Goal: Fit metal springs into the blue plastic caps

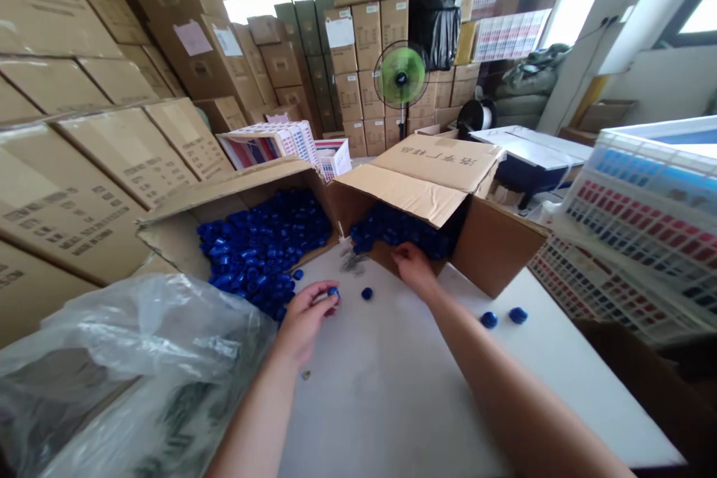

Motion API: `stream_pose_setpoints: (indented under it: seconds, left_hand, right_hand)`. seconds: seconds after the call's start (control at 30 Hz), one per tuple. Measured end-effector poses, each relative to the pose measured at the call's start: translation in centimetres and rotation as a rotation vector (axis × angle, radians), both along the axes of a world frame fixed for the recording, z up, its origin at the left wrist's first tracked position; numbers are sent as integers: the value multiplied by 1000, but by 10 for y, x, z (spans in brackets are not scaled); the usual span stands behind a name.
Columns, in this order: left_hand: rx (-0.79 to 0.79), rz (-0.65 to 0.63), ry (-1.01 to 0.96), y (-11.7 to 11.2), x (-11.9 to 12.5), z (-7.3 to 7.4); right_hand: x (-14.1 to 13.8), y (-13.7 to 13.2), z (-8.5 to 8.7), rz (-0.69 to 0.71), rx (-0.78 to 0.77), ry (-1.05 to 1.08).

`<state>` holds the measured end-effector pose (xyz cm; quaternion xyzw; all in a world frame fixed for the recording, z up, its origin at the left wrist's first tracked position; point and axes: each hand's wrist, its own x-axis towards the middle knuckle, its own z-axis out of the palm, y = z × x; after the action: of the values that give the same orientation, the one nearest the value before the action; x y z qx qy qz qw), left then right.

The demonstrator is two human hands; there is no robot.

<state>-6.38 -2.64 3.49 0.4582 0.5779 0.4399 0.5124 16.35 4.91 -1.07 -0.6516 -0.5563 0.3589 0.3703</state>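
Between the thumb and fingers of my left hand (pixel 308 314) is a small round blue plastic piece (pixel 333 292), cap-like in shape. My right hand (pixel 413 266) is at the front edge of the right cardboard box (pixel 493 246), its fingers curled. Whatever they may hold is hidden. Inside that box lie many blue pieces (pixel 381 228). To the left, an open box (pixel 168 235) on its side spills a heap of similar blue pieces (pixel 252 246) onto the white table (pixel 381 373). One loose blue piece (pixel 367 293) sits between my hands.
Two blue pieces, one nearer (pixel 489 320) and one farther right (pixel 518 314), lie beside my right forearm. Small clear bits (pixel 352 261) rest between the boxes. A plastic bag (pixel 151 336) bulges at left. Stacked plastic crates (pixel 632 216) stand right; a green fan (pixel 401 75) stands behind.
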Motion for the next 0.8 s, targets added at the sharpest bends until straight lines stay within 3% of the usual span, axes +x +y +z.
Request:
stream_pose_setpoints:
  seconds: [0.1,0.23,0.4,0.5,0.63,0.8]
  left_hand:
    - [-211,65,-493,-12,19,-11]
    - [-344,12,-693,-14,30,-16]
    - [-353,-26,-656,5,33,-17]
    - [-290,-19,-605,16,36,-20]
    - [-135,-93,-437,18,40,-26]
    - [-156,-120,-373,13,41,-32]
  right_hand:
    - [3,19,14,-38,-45,-213]
    - [3,32,27,-35,-66,-379]
    - [-4,5,32,137,37,-397]
    - [-12,-22,28,362,59,-130]
    - [-17,-41,19,530,-217,381]
    - [-16,-41,11,520,-329,448]
